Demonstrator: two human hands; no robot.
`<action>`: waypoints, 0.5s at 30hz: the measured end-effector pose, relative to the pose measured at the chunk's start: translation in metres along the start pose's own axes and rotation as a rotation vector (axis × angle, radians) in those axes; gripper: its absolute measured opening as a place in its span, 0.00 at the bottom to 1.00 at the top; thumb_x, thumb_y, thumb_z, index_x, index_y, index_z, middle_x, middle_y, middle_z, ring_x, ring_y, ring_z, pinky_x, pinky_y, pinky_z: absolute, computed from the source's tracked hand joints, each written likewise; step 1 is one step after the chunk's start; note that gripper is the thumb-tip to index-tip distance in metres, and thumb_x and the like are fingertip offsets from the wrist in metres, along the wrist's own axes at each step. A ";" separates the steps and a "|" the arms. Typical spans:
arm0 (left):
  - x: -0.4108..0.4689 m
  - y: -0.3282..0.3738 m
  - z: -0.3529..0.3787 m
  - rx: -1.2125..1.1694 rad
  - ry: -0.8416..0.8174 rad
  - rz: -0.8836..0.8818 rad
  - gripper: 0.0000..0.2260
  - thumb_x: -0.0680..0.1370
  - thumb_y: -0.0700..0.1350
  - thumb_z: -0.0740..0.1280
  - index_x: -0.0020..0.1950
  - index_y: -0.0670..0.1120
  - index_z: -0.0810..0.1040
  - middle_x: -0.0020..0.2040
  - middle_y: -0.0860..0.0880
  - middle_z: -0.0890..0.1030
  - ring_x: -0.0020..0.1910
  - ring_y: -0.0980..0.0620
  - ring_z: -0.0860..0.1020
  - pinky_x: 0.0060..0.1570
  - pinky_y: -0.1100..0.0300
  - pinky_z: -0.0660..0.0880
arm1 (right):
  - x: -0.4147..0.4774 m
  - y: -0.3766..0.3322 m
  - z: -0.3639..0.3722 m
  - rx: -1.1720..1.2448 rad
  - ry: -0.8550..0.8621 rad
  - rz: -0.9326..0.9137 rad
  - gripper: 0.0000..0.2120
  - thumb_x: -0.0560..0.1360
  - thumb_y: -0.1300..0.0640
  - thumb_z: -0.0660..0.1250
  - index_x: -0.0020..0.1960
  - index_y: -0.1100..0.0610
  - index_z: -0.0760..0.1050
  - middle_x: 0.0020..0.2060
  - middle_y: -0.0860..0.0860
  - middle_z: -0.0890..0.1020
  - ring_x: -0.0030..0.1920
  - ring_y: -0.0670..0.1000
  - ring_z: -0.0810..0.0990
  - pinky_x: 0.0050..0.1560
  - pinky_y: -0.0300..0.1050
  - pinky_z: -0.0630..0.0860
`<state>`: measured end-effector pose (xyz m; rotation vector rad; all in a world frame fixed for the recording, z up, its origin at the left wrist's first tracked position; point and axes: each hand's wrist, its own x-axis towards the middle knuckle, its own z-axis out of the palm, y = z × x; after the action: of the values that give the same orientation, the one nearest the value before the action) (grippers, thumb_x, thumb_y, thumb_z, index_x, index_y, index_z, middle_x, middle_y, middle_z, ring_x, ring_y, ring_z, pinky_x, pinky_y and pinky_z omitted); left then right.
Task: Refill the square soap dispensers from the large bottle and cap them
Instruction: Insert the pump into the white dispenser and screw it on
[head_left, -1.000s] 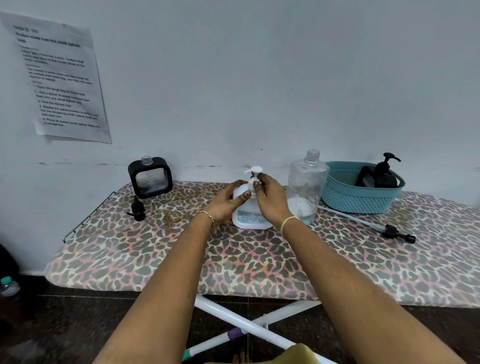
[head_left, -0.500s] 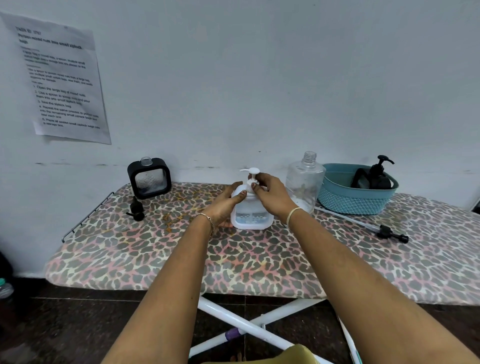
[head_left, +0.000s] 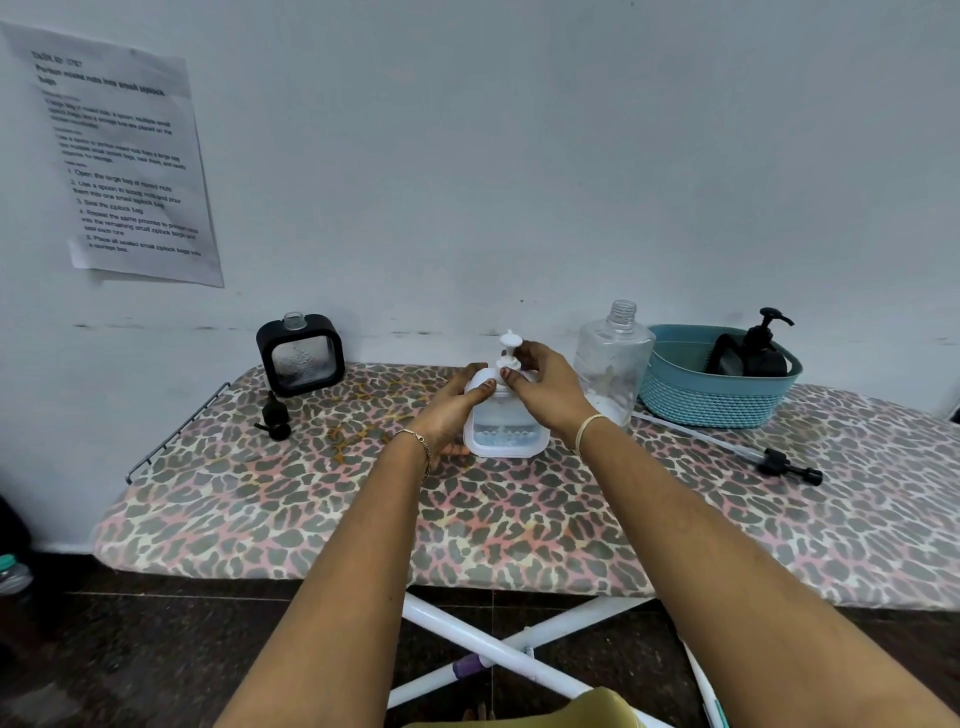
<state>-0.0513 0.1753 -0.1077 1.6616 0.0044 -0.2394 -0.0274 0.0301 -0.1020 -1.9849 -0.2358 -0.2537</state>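
gripping square white dispenser (head_left: 506, 426): left hand (head_left: 451, 413) steadies, right hand (head_left: 545, 389) pinches pump (head_left: 508, 349).

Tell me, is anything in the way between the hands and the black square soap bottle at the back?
Nothing visible. The black dispenser stands uncapped by the wall, left of the left hand. Only bare patterned board lies between. Its black pump lies in front of it. Both hands are busy with the white dispenser.

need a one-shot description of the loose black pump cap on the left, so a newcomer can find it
Start at the leopard-print board and go to its far left end, where a black-framed square dispenser stands open-necked against the wall. The loose black pump cap lies on the cover just in front of it. Unlike the long-tubed black pump at the right, it is short and stubby.
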 end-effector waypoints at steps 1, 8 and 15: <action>-0.001 0.001 0.000 -0.007 0.000 -0.003 0.19 0.81 0.52 0.62 0.72 0.57 0.64 0.59 0.50 0.75 0.46 0.53 0.77 0.38 0.57 0.76 | 0.001 0.001 0.000 -0.047 -0.006 -0.011 0.16 0.77 0.59 0.67 0.64 0.59 0.74 0.58 0.52 0.80 0.60 0.51 0.77 0.62 0.42 0.72; -0.005 0.002 0.000 -0.037 0.011 -0.005 0.11 0.80 0.51 0.63 0.62 0.61 0.68 0.53 0.53 0.78 0.45 0.56 0.78 0.39 0.58 0.77 | 0.001 -0.003 0.006 -0.097 0.177 -0.035 0.19 0.70 0.55 0.76 0.58 0.59 0.78 0.48 0.50 0.82 0.48 0.48 0.79 0.54 0.41 0.76; -0.001 -0.001 -0.001 -0.046 0.016 0.010 0.18 0.79 0.51 0.64 0.70 0.56 0.69 0.61 0.51 0.76 0.49 0.54 0.78 0.39 0.58 0.76 | -0.003 0.004 0.004 -0.071 0.007 -0.039 0.17 0.78 0.55 0.66 0.65 0.60 0.75 0.60 0.53 0.80 0.61 0.51 0.77 0.62 0.42 0.71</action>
<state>-0.0524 0.1769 -0.1083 1.6179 0.0140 -0.2167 -0.0286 0.0313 -0.1081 -2.0510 -0.2644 -0.2983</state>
